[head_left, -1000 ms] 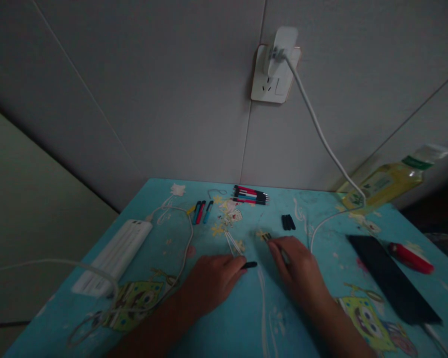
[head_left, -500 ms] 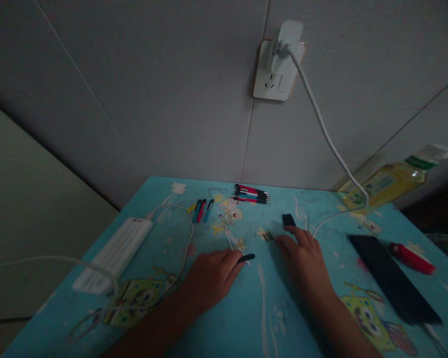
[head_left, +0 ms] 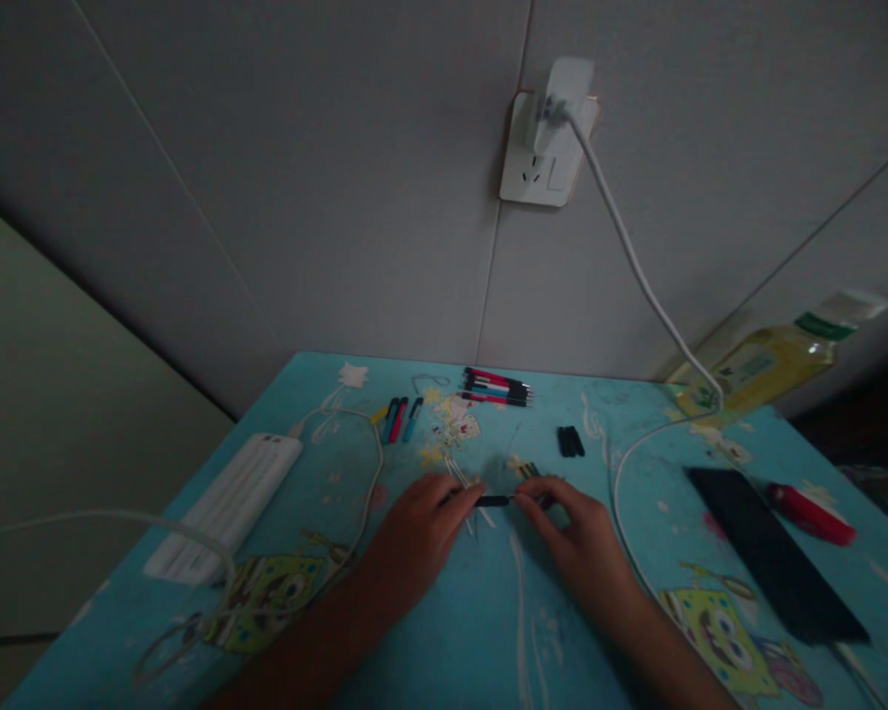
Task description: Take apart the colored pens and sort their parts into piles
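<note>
While both hands pinch the black pen part just above the desk, left hand at one end and right hand at the other, uneven pressure could flick it among the thin refills beside it.

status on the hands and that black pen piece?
Left hand and right hand pinch black pen piece at opposite ends, above table. Loose refills just behind.
</note>
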Tool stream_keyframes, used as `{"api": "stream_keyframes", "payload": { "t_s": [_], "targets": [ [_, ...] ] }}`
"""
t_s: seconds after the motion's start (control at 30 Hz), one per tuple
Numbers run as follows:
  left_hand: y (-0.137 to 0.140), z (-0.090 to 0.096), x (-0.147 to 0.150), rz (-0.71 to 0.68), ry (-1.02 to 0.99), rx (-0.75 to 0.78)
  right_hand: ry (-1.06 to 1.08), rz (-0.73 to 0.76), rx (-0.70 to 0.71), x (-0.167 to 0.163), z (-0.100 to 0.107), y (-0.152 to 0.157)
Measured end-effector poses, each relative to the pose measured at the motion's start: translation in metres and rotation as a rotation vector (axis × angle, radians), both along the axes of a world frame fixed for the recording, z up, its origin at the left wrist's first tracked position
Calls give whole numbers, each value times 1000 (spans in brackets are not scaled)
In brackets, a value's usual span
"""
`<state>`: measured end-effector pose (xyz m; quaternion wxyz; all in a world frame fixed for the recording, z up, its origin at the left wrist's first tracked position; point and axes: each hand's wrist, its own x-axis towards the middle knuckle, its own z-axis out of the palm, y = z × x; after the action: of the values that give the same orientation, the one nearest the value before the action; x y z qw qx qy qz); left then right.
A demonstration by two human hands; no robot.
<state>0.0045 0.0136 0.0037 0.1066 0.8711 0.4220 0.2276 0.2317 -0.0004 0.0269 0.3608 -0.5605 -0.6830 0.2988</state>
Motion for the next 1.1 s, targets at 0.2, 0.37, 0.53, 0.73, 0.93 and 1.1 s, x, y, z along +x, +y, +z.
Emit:
{"api": "stream_keyframes", "payload": {
  "t_s": [0.2,0.37,0.53,0.73,0.93,1.1],
  "targets": [
    [4,-6,-1,-8,34,146,131,32,-95,-8,6,-3],
    [4,0,0,-9,23,319,156,77,-124,-12,1,-5],
    [4,7,-1,22,20,362,151,102,-134,-11,-4,-4],
    [4,4,-4,46,0,310,160,48,-126,-12,-4,-3],
    [4,4,-6,140,14,199,159,22,-120,-11,1,-5],
    [4,7,-6,140,3,179,165,4,-137,-10,1,-6]
  ]
}}
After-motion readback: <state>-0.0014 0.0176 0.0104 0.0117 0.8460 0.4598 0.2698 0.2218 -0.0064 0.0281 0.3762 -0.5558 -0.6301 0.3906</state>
